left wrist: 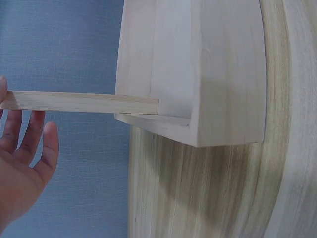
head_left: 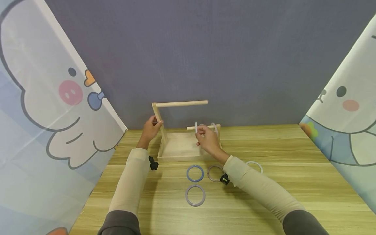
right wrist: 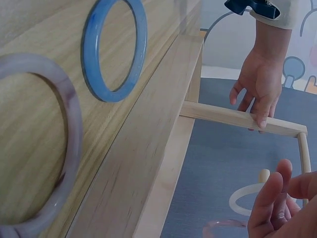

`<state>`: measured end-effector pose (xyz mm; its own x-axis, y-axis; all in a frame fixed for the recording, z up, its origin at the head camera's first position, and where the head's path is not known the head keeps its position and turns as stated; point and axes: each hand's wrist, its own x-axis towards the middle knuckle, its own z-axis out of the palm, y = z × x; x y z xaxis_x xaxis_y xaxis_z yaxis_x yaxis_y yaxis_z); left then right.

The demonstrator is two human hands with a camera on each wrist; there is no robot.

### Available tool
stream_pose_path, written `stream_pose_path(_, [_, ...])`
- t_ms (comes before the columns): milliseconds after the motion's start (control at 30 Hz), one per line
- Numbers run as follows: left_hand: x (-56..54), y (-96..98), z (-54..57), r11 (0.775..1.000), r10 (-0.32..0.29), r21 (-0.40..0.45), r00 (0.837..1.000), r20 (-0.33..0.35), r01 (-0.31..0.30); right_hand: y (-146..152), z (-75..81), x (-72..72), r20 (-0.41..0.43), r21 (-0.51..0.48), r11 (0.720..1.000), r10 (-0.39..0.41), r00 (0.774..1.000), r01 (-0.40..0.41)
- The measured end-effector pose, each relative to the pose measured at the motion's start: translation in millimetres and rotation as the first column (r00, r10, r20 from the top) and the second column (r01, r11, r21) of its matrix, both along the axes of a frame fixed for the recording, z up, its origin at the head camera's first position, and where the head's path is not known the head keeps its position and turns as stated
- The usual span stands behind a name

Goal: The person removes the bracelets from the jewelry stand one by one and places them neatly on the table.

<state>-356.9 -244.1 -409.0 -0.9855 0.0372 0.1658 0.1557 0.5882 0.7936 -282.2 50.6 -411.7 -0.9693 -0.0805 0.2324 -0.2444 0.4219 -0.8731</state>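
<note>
A wooden stand (head_left: pixel 180 159) has a tray base, a tall left post with a long upper rod (head_left: pixel 182 104), and a shorter lower rod (head_left: pixel 191 128) on the right. My left hand (head_left: pixel 150 130) grips the post (left wrist: pixel 79 102) between thumb and fingers. My right hand (head_left: pixel 208 140) pinches a white bangle (head_left: pixel 196 126) near the lower rod's free end; the bangle appears to be around the rod. Pale bangles (head_left: pixel 215 126) hang farther right on that rod, partly behind the hand. A pinkish bangle (right wrist: pixel 223 222) shows below the white one in the right wrist view.
On the table before the stand lie a blue bangle (head_left: pixel 195 180), a lavender bangle (head_left: pixel 195 205), a purplish-brown bangle (head_left: pixel 209 176) and a white bangle (head_left: pixel 259 165) partly behind the right forearm. A grey wall (head_left: pixel 188 58) stands behind, cartoon panels at both sides.
</note>
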Motion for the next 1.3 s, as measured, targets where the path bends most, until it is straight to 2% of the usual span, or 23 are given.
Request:
stream_pose_path(233, [-0.6, -0.2, 0.5, 1.0, 0.0, -0.01, 1.0, -0.017, -0.001, 1.1, 1.4, 0.7, -0.03, -0.012, 1.0, 0.021, 0.999, -0.021])
stream_pose_path(667, [0.5, 0.2, 1.9, 1.0, 0.007, -0.013, 1.0, -0.015, -0.007, 2.3, 1.1, 3.8, -0.025, -0.029, 0.998, 0.053, 0.998, -0.053])
stream_pose_path(1033, [-1.6, 0.7, 2.5, 1.0, 0.012, -0.016, 1.0, -0.003, -0.012, 1.3, 3.0, 6.7, -0.047, -0.02, 0.995, 0.093, 0.995, -0.094])
stream_pose_path(1300, [-2.6, 0.8, 0.6, 1.0, 0.007, -0.014, 1.0, -0.006, -0.007, 3.8, 2.8, 5.6, -0.071, 0.005, 0.996, 0.09, 0.993, -0.09])
